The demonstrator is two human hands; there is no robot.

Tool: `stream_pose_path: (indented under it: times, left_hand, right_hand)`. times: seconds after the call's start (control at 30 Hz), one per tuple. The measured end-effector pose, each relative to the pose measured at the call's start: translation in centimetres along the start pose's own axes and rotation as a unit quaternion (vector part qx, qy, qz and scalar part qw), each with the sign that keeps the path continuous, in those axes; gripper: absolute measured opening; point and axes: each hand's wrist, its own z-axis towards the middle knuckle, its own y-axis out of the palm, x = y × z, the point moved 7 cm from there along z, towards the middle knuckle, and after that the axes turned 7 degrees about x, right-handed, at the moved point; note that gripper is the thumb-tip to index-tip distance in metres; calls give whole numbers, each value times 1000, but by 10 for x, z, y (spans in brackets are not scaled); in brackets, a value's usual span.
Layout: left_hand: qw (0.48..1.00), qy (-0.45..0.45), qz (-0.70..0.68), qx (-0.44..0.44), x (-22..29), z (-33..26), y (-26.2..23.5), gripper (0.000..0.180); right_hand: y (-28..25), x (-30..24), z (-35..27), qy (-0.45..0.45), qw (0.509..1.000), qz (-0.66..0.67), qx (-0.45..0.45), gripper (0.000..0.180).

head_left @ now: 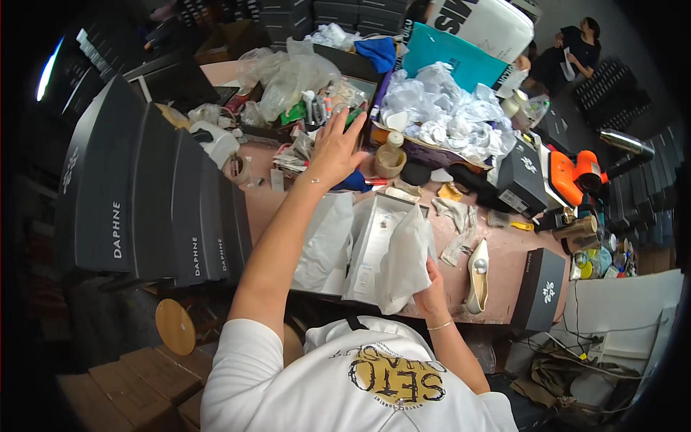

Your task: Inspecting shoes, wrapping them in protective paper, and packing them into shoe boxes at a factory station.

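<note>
I see the left hand [335, 147] open, reaching over the cluttered pink tabletop [504, 248]; right hand [430, 288] grip pinches white tissue paper [404, 259] over the open grey shoebox [374, 248]. Risk: tissue tearing

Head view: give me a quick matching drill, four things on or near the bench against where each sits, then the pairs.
Things:
1. left hand
2. right hand
3. cream pointed shoe
4. orange heat gun

Places:
A. lying on the bench to the right of the open box
B. far right of the bench, beside a black box
C. spread open, reaching toward the clutter at the back
D. gripping white wrapping paper at the open shoe box

Pairs: 1-C, 2-D, 3-A, 4-B
</note>
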Motion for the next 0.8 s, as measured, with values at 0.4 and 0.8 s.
stream_pose_path:
  times: [0.4, 0.8]
  left_hand:
    - [831, -464, -220, -214, -66, -261, 33, 68]
    - [885, -360, -293, -45, 25, -259, -30, 70]
  right_hand:
    - [79, 27, 9, -295, 799, -498, -162, 85]
    - [100, 17, 48, -38, 945, -286, -152, 21]
